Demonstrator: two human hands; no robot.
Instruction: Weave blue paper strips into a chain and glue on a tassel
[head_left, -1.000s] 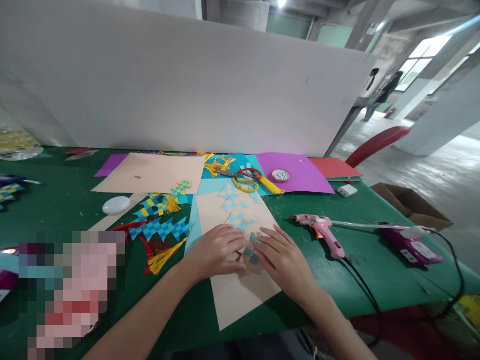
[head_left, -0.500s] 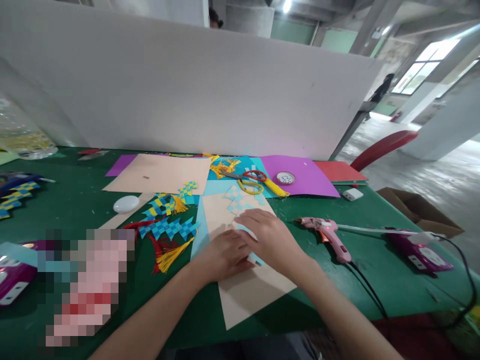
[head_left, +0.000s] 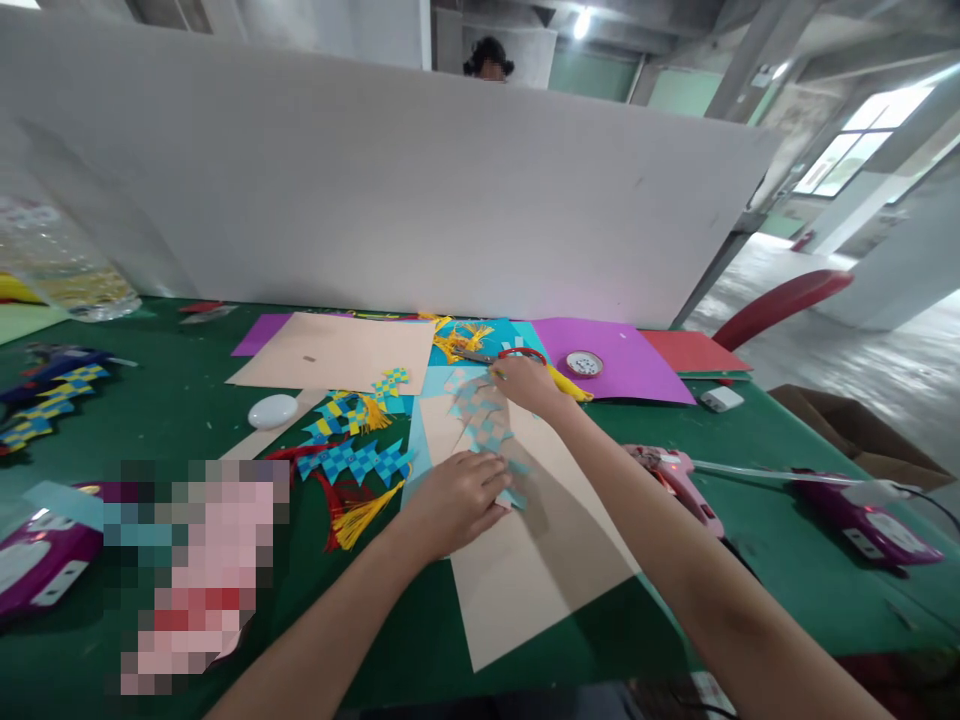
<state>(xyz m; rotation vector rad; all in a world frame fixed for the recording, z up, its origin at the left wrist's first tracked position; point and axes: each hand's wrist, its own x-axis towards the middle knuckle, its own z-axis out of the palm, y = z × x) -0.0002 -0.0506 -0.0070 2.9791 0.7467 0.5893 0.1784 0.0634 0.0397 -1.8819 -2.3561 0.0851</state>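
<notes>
My left hand (head_left: 459, 494) rests with curled fingers on a woven piece of light blue and peach paper strips (head_left: 484, 432) that lies on a peach sheet (head_left: 534, 560). My right hand (head_left: 525, 382) is stretched forward across the sheet and closes over the scissors (head_left: 517, 354) with red and yellow handles at the far side of the table. Yellow tassels (head_left: 459, 338) lie beside the scissors.
A pink glue gun (head_left: 679, 482) lies right of my arm, its cable running off to the right. Woven blue and yellow pieces (head_left: 352, 455), a white oval object (head_left: 273, 411), coloured sheets (head_left: 622, 355), a purple device (head_left: 870, 515) and a white partition (head_left: 375, 190) surround the green table (head_left: 150, 420).
My right hand left the woven piece and reached forward to the scissors. My left hand stayed on the woven strips. The view tilted up slightly.
</notes>
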